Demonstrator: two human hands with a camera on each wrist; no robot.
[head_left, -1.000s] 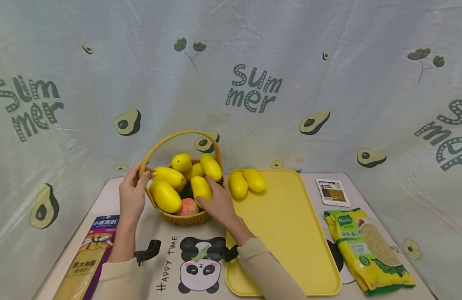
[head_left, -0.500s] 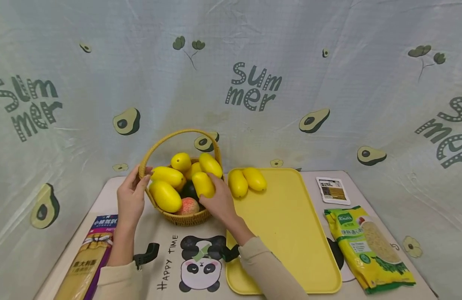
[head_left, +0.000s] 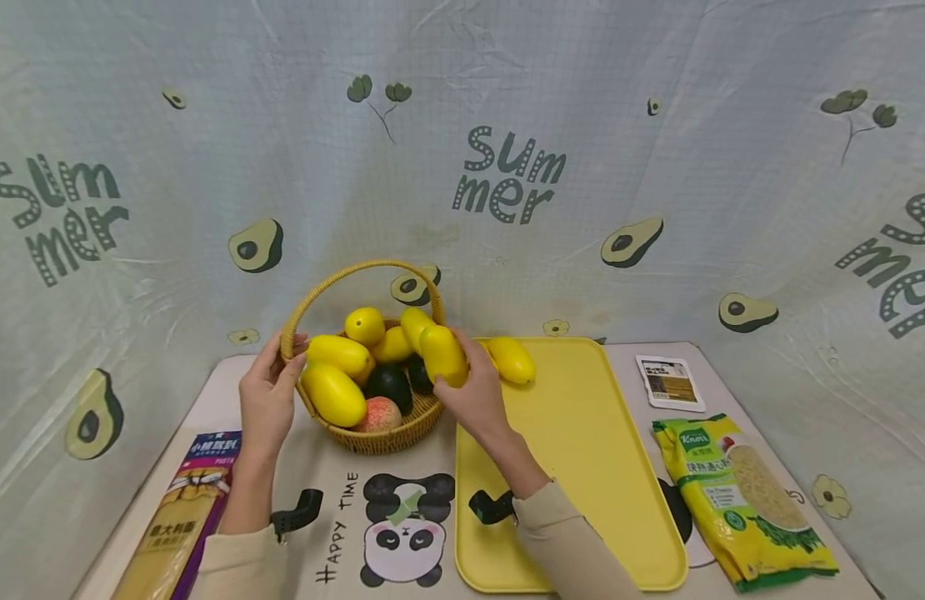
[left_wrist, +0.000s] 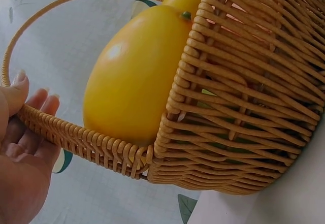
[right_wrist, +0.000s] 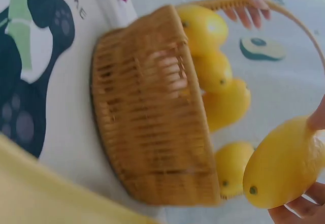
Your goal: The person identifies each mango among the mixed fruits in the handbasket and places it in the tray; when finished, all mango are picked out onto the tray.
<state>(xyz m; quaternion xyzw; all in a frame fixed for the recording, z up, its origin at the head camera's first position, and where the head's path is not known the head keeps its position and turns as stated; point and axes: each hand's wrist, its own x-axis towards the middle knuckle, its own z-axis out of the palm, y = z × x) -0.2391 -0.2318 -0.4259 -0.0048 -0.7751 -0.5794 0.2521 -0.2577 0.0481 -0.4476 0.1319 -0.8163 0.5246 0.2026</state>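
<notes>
At the left side of the wicker basket [head_left: 383,440], my left hand [head_left: 267,400] holds the basket's arched handle [left_wrist: 66,137], with the thumb on one side and fingers on the other. My right hand [head_left: 479,398] grips a yellow mango [head_left: 443,357] above the basket's right rim; in the right wrist view this mango [right_wrist: 279,168] is clear of the basket. Inside the basket lie several more yellow mangoes [head_left: 335,396], a pinkish-red peach [head_left: 382,413] and dark green fruits like avocados [head_left: 390,387]. Part of the basket's inner wall shows below the held mango.
Right of the basket lies a yellow tray [head_left: 575,475], with a mango [head_left: 512,361] at its far left; my right hand hides the spot beside it. A pasta pack [head_left: 181,517] is at the left, a Knorr bag [head_left: 743,500] and small white packet [head_left: 668,383] at the right.
My right hand has lifted the mango out from among the fruit and moved it up and right, uncovering the dark fruits. My left hand stays at the handle.
</notes>
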